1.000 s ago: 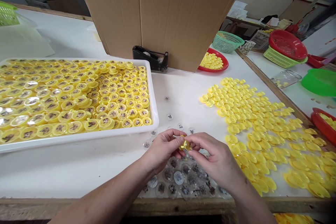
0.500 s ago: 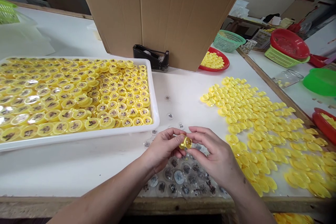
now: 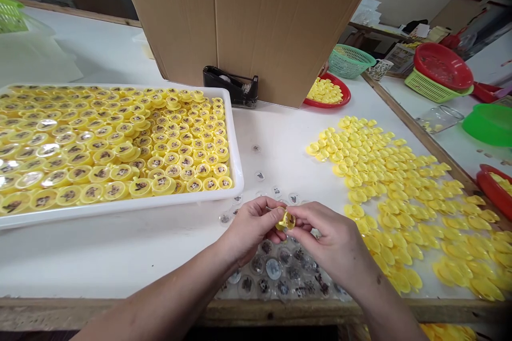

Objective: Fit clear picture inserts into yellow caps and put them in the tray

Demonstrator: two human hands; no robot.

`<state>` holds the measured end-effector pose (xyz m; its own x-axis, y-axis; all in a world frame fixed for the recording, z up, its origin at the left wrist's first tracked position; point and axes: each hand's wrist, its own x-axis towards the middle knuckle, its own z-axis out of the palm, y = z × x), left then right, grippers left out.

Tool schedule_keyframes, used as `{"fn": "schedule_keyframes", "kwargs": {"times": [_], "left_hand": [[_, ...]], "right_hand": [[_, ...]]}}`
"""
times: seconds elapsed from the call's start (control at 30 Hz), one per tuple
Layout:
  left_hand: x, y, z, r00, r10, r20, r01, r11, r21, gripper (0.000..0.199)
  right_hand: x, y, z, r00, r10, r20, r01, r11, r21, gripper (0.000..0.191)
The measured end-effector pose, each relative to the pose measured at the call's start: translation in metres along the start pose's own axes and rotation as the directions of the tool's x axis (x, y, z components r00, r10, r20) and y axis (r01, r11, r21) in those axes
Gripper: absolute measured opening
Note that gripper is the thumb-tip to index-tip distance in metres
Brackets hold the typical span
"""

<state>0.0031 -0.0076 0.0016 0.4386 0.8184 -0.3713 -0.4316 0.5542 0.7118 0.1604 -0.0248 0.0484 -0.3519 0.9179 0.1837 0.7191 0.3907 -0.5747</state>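
Note:
My left hand holds a small yellow toy cup between thumb and fingers, its round printed face turned to the right. My right hand pinches that face from the other side, thumb below and fingertips above. Under both hands lie several clear round discs with dark printed pictures, partly hidden by my hands. To the left, a white tray is filled with rows of yellow cups bearing printed tops. Many small yellow saucer-like pieces lie spread on the table to the right.
A tall cardboard box stands at the back, with a black tape dispenser before it. Behind it on the right are a red dish of yellow pieces and a green basket. A wooden strip edges the table's right side.
My right hand has closed in on the cup, its fingers now pressed to the printed face. The cup has shifted slightly to the right.

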Motion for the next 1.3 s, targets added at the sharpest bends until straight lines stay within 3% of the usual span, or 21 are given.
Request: {"fn": "schedule_keyframes", "kwargs": {"times": [0.33, 0.57, 0.7, 0.87, 0.97, 1.1, 1.2, 1.3], "left_hand": [[0.000, 0.001, -0.003, 0.999, 0.000, -0.044, 0.003, 0.996, 0.085, 0.036], [0.002, 0.002, -0.004, 1.000, -0.018, -0.018, 0.021, 0.979, 0.202, 0.037], [0.000, 0.001, -0.005, 0.999, 0.014, 0.039, -0.022, 0.977, 0.212, 0.047], [-0.004, 0.005, -0.002, 0.995, 0.077, 0.070, -0.095, 0.945, 0.314, 0.040], [-0.002, 0.002, 0.000, 0.989, 0.089, 0.119, -0.121, 0.948, 0.295, 0.037], [0.002, -0.006, -0.002, 0.976, 0.216, -0.002, -0.196, 0.887, 0.419, 0.031], [0.000, -0.005, -0.002, 0.956, 0.293, -0.020, -0.223, 0.768, 0.600, 0.017], [-0.005, 0.000, -0.001, 0.944, 0.329, -0.016, -0.211, 0.642, 0.737, 0.016]], "right_hand": [[-0.005, 0.000, 0.010, 0.993, -0.094, 0.068, 0.104, 0.982, -0.158, 0.025], [-0.010, -0.001, 0.011, 0.985, -0.149, 0.086, 0.164, 0.967, -0.196, 0.024], [-0.009, -0.001, 0.011, 0.990, -0.119, 0.075, 0.131, 0.974, -0.187, 0.025], [-0.010, 0.006, 0.012, 0.999, -0.036, -0.032, 0.036, 0.999, 0.005, 0.017], [-0.013, 0.019, 0.014, 0.991, 0.117, -0.064, -0.103, 0.976, 0.191, 0.016], [-0.015, 0.038, 0.022, 0.963, 0.253, 0.094, -0.266, 0.831, 0.488, 0.019], [-0.013, 0.042, 0.029, 0.951, 0.267, 0.157, -0.307, 0.735, 0.604, 0.020], [-0.011, 0.036, 0.034, 0.931, 0.320, 0.177, -0.354, 0.667, 0.655, 0.022]]}}
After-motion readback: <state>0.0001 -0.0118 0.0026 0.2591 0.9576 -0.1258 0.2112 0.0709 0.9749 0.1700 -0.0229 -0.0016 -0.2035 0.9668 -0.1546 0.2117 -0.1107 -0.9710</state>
